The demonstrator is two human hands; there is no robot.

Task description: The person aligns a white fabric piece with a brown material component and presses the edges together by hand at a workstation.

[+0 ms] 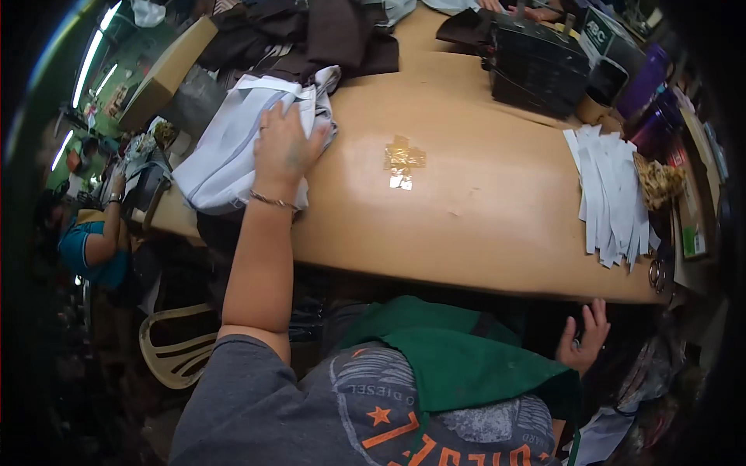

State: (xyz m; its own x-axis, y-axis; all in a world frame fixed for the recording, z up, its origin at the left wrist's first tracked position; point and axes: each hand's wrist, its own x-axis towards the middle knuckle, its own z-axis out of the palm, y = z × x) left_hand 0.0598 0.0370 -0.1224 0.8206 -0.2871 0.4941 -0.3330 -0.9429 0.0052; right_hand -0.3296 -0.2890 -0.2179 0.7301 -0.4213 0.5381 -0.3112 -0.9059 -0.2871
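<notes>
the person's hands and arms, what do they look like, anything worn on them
The left hand is ungloved, with a faint dark mark on its back, a thin twisted bracelet and a short dark-grey fabric sleeve above. The right hand is ungloved; green cloth hides most of that arm.

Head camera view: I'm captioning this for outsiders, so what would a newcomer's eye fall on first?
Probably the pale folded cloth at the left of the tan table, with the left hand spread on it. Next come the shiny tape cross near the table's middle and the loose white strips at its right end. Below the near edge, the green cloth over the grey shirt also stands out.
</notes>
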